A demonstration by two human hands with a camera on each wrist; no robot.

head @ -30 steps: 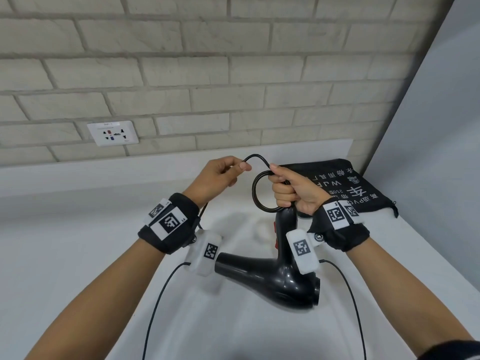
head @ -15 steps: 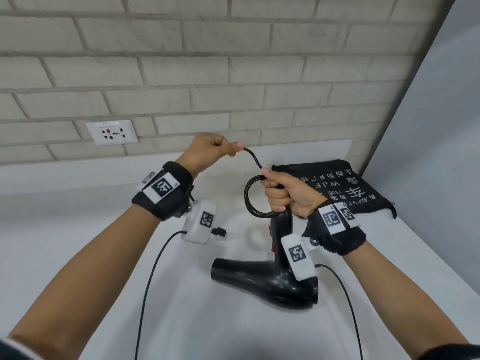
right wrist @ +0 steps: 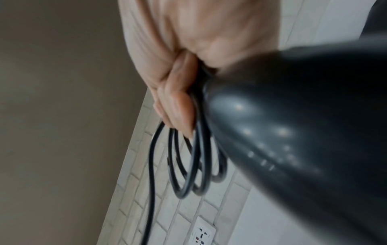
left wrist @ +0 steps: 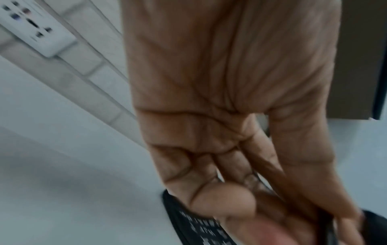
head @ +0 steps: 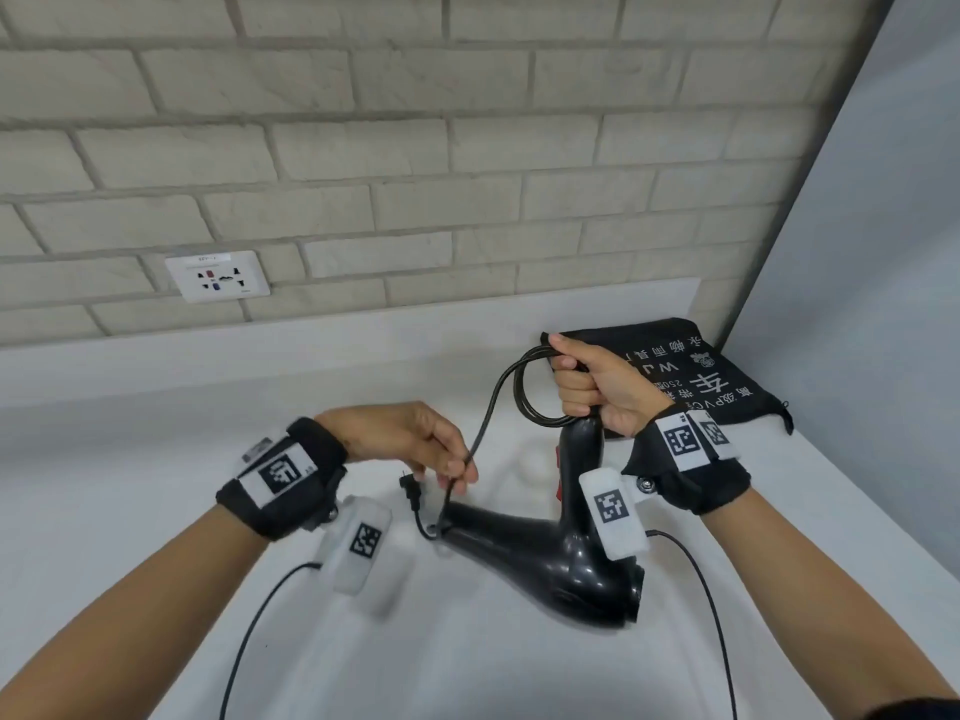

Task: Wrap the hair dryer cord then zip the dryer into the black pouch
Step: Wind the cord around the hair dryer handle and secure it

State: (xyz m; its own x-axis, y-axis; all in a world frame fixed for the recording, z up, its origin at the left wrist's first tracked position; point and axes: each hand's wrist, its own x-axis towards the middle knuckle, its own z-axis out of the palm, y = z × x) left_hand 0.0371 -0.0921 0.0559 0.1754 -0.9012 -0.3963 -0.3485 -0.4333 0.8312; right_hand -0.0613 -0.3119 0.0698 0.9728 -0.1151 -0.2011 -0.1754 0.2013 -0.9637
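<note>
The black hair dryer hangs nozzle-left over the white counter, held by its handle in my right hand, which also clamps several coils of the black cord. The right wrist view shows the cord loops under my fingers beside the handle. My left hand pinches the free cord lower down, just left of the nozzle, with the plug dangling below it. The black pouch with white lettering lies flat behind my right hand.
A white wall socket sits on the brick wall at the left. A grey side wall closes the counter on the right. Thin black wrist-camera cables trail over the white counter.
My left hand has dropped from high near the coil to low beside the nozzle, sliding along the cord toward the plug. My right hand raised the coil slightly toward the pouch.
</note>
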